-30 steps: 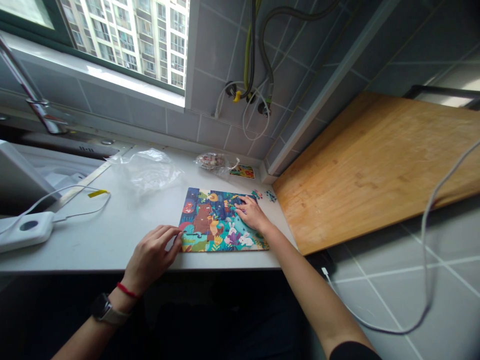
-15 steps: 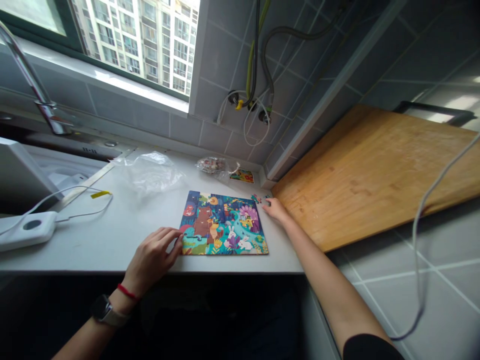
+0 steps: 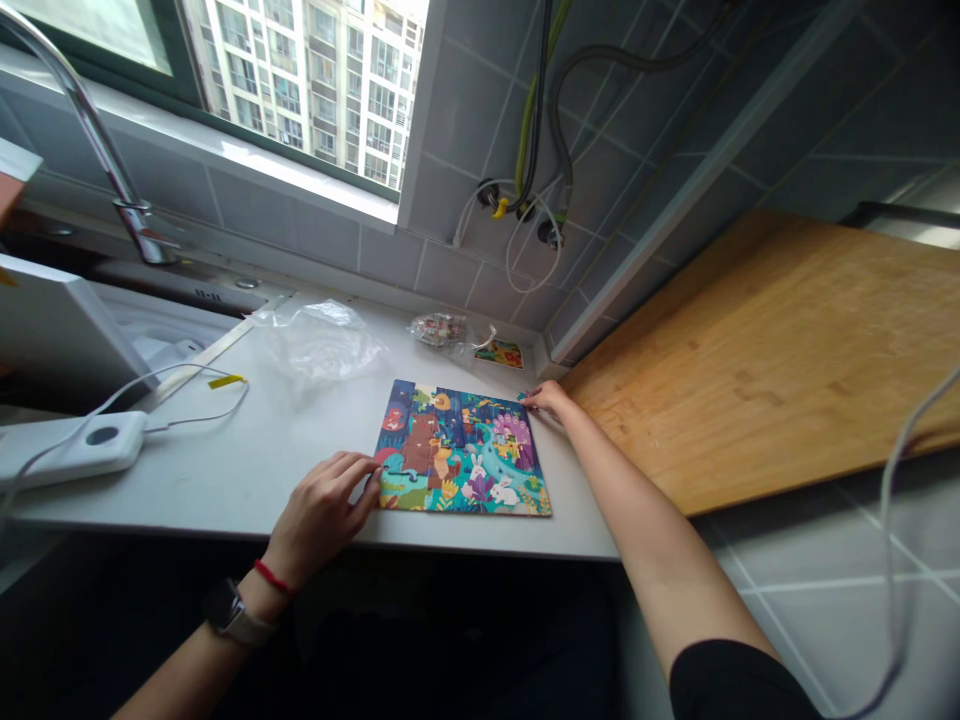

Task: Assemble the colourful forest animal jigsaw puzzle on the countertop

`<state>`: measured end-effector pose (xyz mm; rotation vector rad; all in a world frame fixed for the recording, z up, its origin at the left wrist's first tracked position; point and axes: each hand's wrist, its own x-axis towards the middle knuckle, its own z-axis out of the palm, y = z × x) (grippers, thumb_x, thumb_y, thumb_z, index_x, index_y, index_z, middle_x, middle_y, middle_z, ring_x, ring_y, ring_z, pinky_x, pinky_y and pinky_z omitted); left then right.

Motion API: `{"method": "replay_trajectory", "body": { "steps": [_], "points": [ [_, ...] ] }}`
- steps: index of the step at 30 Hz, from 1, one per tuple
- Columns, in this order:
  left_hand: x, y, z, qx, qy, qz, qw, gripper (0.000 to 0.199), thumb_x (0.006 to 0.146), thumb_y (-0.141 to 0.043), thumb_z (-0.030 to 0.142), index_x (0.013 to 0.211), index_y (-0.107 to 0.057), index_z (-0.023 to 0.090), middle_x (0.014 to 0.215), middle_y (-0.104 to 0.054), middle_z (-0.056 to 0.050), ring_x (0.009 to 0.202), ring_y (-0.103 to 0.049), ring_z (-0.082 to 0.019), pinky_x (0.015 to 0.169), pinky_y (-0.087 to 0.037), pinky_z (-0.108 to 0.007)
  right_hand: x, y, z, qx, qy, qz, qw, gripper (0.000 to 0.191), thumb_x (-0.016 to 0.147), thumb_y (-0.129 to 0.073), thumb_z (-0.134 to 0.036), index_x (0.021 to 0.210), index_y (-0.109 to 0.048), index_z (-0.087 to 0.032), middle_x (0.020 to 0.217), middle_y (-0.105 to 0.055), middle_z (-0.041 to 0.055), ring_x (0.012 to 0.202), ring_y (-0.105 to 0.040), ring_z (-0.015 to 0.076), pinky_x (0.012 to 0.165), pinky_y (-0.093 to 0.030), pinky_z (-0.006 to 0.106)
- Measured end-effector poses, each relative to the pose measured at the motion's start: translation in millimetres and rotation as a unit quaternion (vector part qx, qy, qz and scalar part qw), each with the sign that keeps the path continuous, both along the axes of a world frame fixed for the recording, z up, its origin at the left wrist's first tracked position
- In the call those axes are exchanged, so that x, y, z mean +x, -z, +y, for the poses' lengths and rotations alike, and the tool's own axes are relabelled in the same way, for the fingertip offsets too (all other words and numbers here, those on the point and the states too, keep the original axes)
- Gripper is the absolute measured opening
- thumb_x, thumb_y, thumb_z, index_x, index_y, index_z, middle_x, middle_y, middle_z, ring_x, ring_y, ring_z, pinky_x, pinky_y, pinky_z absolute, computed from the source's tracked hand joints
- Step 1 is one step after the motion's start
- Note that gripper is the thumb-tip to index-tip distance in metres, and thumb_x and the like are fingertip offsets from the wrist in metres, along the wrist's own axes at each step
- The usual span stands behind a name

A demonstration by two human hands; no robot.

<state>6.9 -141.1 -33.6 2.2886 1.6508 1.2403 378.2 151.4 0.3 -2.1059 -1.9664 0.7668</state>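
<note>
A colourful jigsaw puzzle with forest animals lies on the white counter, its pieces largely joined. My left hand, with a red band and a watch at the wrist, has thumb and bent fingertips at the puzzle's left edge. Beyond the puzzle's upper right corner, my right hand is closed, fingertips pinched on a small puzzle piece. The fingers hide most of that piece and whatever lies beneath them.
Behind the puzzle lie a crumpled clear plastic bag, a bag of small pieces and a picture card. A white power strip with its cable sits at left. A wooden board leans at right; a faucet stands by the sink.
My right hand has come down over the loose puzzle pieces by the corner and closed on one. My left hand stays at the puzzle's edge. The whole view has shifted slightly.
</note>
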Motion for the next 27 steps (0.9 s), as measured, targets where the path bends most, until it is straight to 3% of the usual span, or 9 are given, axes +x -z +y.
{"method": "replay_trajectory", "body": {
  "steps": [4, 8, 11, 13, 17, 27],
  "points": [
    [0.3, -1.2, 0.2, 0.006, -0.001, -0.005, 1.000, 0.017, 0.105, -0.052, 0.027, 0.098, -0.066, 0.020, 0.096, -0.073, -0.007, 0.089, -0.068, -0.023, 0.081, -0.055, -0.037, 0.4, 2.7, -9.2, -0.012, 0.031, 0.062, 0.998, 0.038, 0.101, -0.067, -0.038, 0.134, -0.063, -0.018, 0.135, -0.065, 0.0109, 0.113, -0.068, 0.0262, 0.095, -0.060, 0.047],
    [0.3, -0.9, 0.2, 0.005, -0.002, -0.003, 1.000, 0.017, 0.106, -0.051, 0.028, 0.099, -0.065, 0.021, 0.096, -0.073, -0.007, 0.088, -0.068, -0.023, 0.082, -0.054, -0.037, 3.8, 1.2, -19.5, 0.018, 0.020, 0.129, 0.991, 0.037, 0.101, -0.067, -0.038, 0.132, -0.063, -0.017, 0.131, -0.067, 0.0107, 0.110, -0.069, 0.0250, 0.092, -0.061, 0.046],
    [0.4, -0.8, 0.0, 0.008, -0.003, 0.003, 1.000, 0.017, 0.106, -0.051, 0.028, 0.098, -0.064, 0.021, 0.095, -0.073, -0.007, 0.087, -0.068, -0.023, 0.081, -0.054, -0.037, 7.6, -4.8, -30.9, 0.030, -0.027, 0.172, 0.984, 0.037, 0.094, -0.075, -0.045, 0.116, -0.071, -0.015, 0.107, -0.076, 0.0091, 0.092, -0.072, 0.0210, 0.079, -0.062, 0.035],
    [0.6, -1.4, 0.1, 0.013, -0.005, 0.006, 1.000, 0.018, 0.106, -0.050, 0.029, 0.097, -0.064, 0.021, 0.095, -0.073, -0.006, 0.086, -0.068, -0.023, 0.081, -0.054, -0.036, 8.2, -7.6, -43.2, 0.016, -0.074, 0.189, 0.979, 0.042, 0.081, -0.085, -0.049, 0.103, -0.076, -0.015, 0.090, -0.078, 0.0080, 0.080, -0.072, 0.0194, 0.070, -0.059, 0.030],
    [0.6, -2.2, 0.1, 0.013, -0.004, 0.007, 1.000, 0.017, 0.106, -0.051, 0.028, 0.097, -0.065, 0.021, 0.095, -0.073, -0.006, 0.087, -0.068, -0.023, 0.081, -0.054, -0.036, 3.6, -5.2, -71.8, -0.036, -0.173, 0.187, 0.966, 0.043, 0.061, -0.094, -0.050, 0.082, -0.080, -0.015, 0.075, -0.078, 0.0064, 0.066, -0.070, 0.0192, 0.061, -0.056, 0.028],
    [-1.5, 2.1, 0.6, -0.004, -0.004, 0.010, 1.000, 0.018, 0.105, -0.051, 0.028, 0.098, -0.066, 0.020, 0.098, -0.073, -0.007, 0.090, -0.069, -0.024, 0.082, -0.055, -0.037, 0.5, -1.2, -95.6, 0.068, -0.253, 0.112, 0.959, 0.029, 0.071, -0.092, -0.031, 0.097, -0.086, -0.022, 0.099, -0.071, 0.0066, 0.080, -0.067, 0.0185, 0.079, -0.056, 0.031]
  ]
}}
